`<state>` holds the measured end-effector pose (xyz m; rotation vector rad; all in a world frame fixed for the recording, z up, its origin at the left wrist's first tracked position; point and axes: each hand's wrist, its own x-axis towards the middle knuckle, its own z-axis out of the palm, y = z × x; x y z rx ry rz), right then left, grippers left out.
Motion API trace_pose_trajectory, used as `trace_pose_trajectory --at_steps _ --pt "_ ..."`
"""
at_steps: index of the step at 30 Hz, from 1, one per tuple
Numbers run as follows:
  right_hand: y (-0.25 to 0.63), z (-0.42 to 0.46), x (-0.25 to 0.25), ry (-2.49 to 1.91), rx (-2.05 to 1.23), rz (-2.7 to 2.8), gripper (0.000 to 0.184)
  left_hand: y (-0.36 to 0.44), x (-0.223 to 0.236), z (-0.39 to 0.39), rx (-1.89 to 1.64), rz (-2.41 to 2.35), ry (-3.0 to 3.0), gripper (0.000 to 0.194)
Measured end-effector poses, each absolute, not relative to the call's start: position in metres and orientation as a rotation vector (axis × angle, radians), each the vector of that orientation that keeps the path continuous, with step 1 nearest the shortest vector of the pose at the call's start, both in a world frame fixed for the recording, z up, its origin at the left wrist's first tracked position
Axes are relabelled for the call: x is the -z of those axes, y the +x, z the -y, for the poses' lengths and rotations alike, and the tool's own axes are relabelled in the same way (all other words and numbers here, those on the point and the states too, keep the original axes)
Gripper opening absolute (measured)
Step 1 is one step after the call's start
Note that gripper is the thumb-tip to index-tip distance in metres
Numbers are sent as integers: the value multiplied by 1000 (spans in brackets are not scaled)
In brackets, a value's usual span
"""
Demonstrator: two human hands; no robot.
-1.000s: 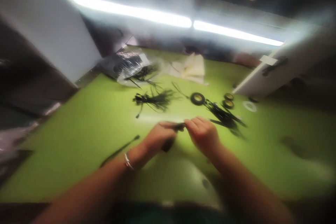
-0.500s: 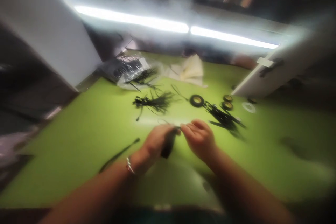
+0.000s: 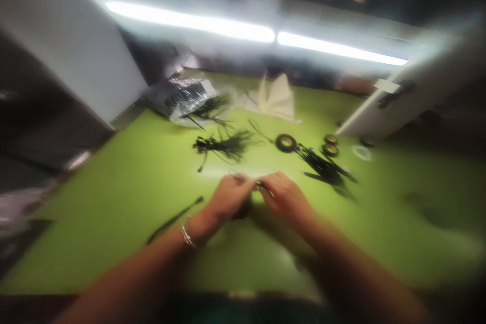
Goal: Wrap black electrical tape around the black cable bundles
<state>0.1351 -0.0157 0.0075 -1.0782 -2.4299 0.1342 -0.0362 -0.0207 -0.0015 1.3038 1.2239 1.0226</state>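
Both my hands meet over the middle of a green table (image 3: 114, 187). My left hand (image 3: 228, 197), with a bracelet at the wrist, is closed around a dark bundle of black cable ties (image 3: 245, 208) that pokes out below the fingers. My right hand (image 3: 283, 196) is closed in a pinch on a thin dark strand (image 3: 261, 186) running between the two hands. The picture is blurred, so finer detail of the strand is lost.
A loose black tie (image 3: 174, 218) lies left of my left wrist. Behind the hands are a heap of black ties (image 3: 226, 145), a black tape roll (image 3: 285, 142), more ties (image 3: 326, 169), two small rolls (image 3: 329, 146), a plastic bag (image 3: 182, 97), cream paper (image 3: 277, 98) and a white panel (image 3: 402, 98).
My hands have closed together. The dark bundle that hung below my left hand is now mostly tucked under it. The view shifted slightly.
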Motion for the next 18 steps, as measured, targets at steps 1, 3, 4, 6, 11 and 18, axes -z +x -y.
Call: trace_pose_trajectory --at_steps 1,3,4,6,11,18 --pt "136 15 -8 -1097 -243 2460 13 -36 1 21 -1019 -1222 1381 28" --pt "139 14 -10 -1146 -389 2509 14 -35 0 23 -1034 -1211 1520 25" --pt "140 14 -11 -1173 -424 2508 16 -34 1 23 -1054 -1206 1563 23" --pt "141 14 -13 -1204 -458 2440 20 -32 1 23 -1119 -1192 1578 20" --pt "143 15 -20 -1122 -413 2282 24 -30 -2 21 -1240 -1136 1486 13" --pt "144 14 -18 -947 401 2386 22 -39 -3 20 -995 -1015 1116 17"
